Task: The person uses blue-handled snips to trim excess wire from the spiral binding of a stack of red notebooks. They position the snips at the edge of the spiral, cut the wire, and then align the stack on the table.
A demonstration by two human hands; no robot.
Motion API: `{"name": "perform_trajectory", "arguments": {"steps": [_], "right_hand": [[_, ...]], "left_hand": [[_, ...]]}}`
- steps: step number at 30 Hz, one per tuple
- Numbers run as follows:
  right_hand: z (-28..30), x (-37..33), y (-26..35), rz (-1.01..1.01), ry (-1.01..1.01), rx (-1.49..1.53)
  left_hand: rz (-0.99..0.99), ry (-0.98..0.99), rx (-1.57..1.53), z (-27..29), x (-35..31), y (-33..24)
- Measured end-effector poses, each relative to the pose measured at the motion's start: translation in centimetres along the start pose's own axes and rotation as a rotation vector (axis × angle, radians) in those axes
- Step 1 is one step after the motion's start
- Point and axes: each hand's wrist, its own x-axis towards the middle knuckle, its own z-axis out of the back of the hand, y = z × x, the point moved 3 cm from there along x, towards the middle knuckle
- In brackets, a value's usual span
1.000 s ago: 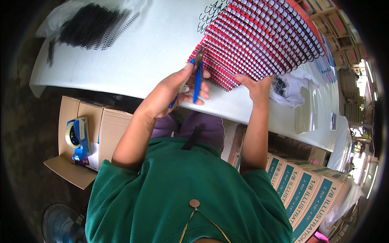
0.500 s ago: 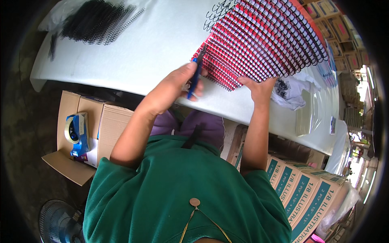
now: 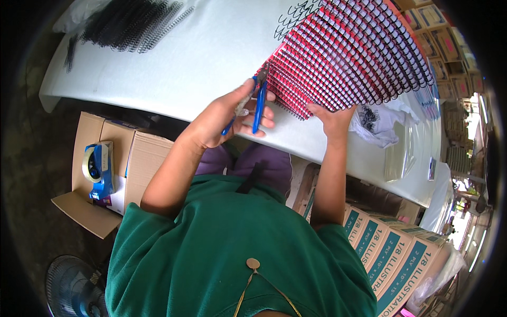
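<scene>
A fanned stack of red spiral-bound notebooks (image 3: pixel 348 58) lies on the table, their black coils in rows facing me. Long loose coil ends (image 3: pixel 296 18) stick out at the stack's far left side. My left hand (image 3: pixel 224 116) is closed around blue-handled wire cutters (image 3: pixel 259 105). The handles are spread, and the dark jaws are by the notebooks' left edge, where I cannot tell if they touch a coil. My right hand (image 3: pixel 334 120) grips the near edge of the stack, thumb to the left. Its other fingers are mostly hidden by the coils.
A heap of black plastic coils (image 3: pixel 127 26) is at the table's far left. Right of the stack lie a white cloth (image 3: pixel 377 132) and clear plastic sheets (image 3: pixel 398 158). Below the table are an open carton (image 3: pixel 150 164) with a blue tape dispenser (image 3: pixel 105 169), a fan (image 3: pixel 74 288) and boxes (image 3: pixel 391 253).
The cutters' handles have spread apart as the fingers of my left hand loosened. My right hand stays at the stack's near edge. The whole view has shifted slightly.
</scene>
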Motion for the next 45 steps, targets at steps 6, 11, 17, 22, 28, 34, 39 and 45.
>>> {"name": "perform_trajectory", "arguments": {"steps": [6, 11, 17, 22, 28, 34, 39, 45], "right_hand": [[-0.4, -0.6, -0.6, -0.034, -0.074, -0.018], [-0.4, -1.2, -2.5, -0.036, -0.042, 0.082], [-1.3, -1.2, -2.7, -0.06, -0.032, 0.064], [-1.4, -1.3, -2.4, -0.111, -0.007, 0.101], [-0.9, -1.2, -2.8, -0.053, -0.027, 0.025], [-1.2, -0.9, -1.9, -0.056, -0.037, 0.082], [-1.2, -1.2, -2.0, -0.103, 0.096, 0.015], [-1.4, -1.4, -1.8, -0.051, -0.047, 0.001]], "left_hand": [[-0.169, -0.104, 0.719, 0.7, 0.7, 0.2], [-0.123, -0.078, 0.546, 1.1, 0.6, 0.1], [-0.095, -0.079, 0.431, 1.1, 0.2, 0.0], [-0.256, -0.487, 1.162, 0.0, -0.6, -0.8], [-0.249, -0.583, 1.428, -0.8, -0.7, -1.1], [-0.184, -0.408, 1.312, 0.1, -0.3, -1.3], [0.06, 0.212, -0.087, 1.9, 0.0, 0.8], [0.109, 0.421, -0.41, 2.2, 1.2, 1.6]]}}
